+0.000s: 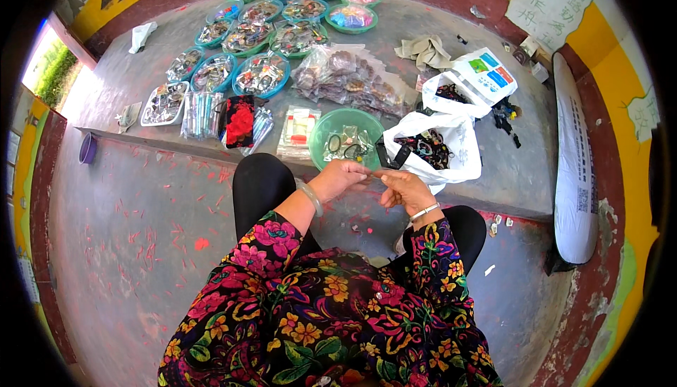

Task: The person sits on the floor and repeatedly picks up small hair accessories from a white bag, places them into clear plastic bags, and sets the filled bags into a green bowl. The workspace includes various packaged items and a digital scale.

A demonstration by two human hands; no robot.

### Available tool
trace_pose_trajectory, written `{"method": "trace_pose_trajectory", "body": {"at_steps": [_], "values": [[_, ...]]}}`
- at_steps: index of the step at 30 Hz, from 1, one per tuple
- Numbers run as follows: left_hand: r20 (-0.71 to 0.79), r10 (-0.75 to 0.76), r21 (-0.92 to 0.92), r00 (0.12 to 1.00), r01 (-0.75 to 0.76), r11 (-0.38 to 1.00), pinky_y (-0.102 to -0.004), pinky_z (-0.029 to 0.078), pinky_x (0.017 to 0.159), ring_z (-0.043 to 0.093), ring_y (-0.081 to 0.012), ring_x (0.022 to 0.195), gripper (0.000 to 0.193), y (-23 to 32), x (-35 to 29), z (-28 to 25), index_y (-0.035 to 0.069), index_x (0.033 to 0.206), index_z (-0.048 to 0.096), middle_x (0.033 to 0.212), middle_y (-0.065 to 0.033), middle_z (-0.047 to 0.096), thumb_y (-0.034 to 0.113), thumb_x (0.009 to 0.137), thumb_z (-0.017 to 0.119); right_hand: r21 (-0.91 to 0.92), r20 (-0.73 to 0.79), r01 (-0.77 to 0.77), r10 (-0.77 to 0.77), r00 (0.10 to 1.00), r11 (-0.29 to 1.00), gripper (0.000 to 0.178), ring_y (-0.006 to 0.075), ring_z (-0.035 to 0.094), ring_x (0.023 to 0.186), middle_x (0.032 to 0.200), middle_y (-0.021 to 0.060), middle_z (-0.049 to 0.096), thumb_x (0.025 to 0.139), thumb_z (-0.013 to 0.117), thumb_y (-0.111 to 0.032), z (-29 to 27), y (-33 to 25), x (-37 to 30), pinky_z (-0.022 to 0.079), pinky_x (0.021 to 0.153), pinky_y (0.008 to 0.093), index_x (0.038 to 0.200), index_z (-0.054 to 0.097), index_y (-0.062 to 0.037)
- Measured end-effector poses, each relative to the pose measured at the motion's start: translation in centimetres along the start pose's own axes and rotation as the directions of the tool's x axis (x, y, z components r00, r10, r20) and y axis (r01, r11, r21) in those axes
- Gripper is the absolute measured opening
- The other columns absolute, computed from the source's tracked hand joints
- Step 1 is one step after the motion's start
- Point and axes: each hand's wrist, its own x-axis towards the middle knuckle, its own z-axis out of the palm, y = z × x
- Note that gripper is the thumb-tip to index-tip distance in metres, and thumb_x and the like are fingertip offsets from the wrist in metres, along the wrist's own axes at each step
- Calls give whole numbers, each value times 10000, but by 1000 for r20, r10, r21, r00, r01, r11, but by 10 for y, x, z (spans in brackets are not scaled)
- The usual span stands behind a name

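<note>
Clear packets (pixel 350 135) lie inside the green bowl (pixel 315 135), just beyond our fingers on the raised grey platform (pixel 511 175). We see the left hand (pixel 340 177) and the right hand (pixel 409 189) close together, fingertips drawn in; whether they pinch something small, we cannot tell. We judge the packets light, their film soft, slippery and easily crumpled, and the dark loops inside springy rather than fragile. We would take a packet by its flat edge, between thumb and forefinger. Dark bands (pixel 428 150) in the white bag (pixel 463 143) beside the bowl look limp and prone to tangling.
</note>
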Motion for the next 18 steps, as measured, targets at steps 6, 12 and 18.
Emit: {"method": "trace_pose_trajectory", "body": {"at_steps": [6, 12, 18], "values": [[50, 14, -22, 999, -13, 1000, -269, 503, 784, 598, -158, 896, 250, 8, -5, 8, 8, 1098, 565, 1008, -94, 606, 31, 858, 500, 139, -46, 3, 4, 999, 990, 350, 145, 589, 489, 594, 78, 612, 877, 505, -263, 2, 3, 1, 473, 457, 236, 1114, 540, -8], [70, 21, 191, 997, -34, 981, -249, 490, 783, 579, -112, 892, 288, 6, -2, 7, 21, 1145, 541, 1003, -56, 606, 26, 861, 494, 167, 18, 22, -25, 1000, 986, 361, 147, 603, 527, 609, 78, 616, 879, 505, -275, 1, 7, 2, 488, 484, 251, 1111, 547, -3], [136, 90, 262, 987, -124, 957, -235, 486, 762, 561, -95, 889, 303, 4, -2, 4, 37, 1162, 533, 1003, -28, 600, 39, 862, 497, 214, 11, -1, -1, 1000, 977, 330, 161, 595, 515, 645, 108, 627, 882, 511, -276, 1, 5, 2, 490, 514, 256, 1081, 558, -16]]}}
